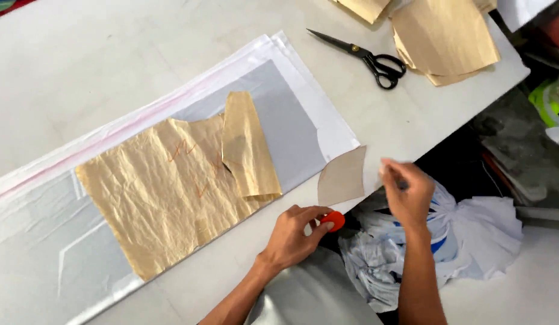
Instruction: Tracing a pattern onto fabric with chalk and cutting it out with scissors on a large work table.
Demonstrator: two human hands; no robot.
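The left hand (294,235), low in the frame's middle, closes its fingers on a small round orange object (334,220) at the white bench (74,66) edge. The right hand (406,189) pinches something thin – too blurred to name. Between them lies a small beige paper piece (342,177). A crumpled tan paper pattern (165,186) lies on grey-white cloth (291,120), its long axis running from lower left to upper right.

Left hand (294,235) pinches an orange piece (335,220) — chalk, perhaps — beside crumpled paper pattern (165,186).
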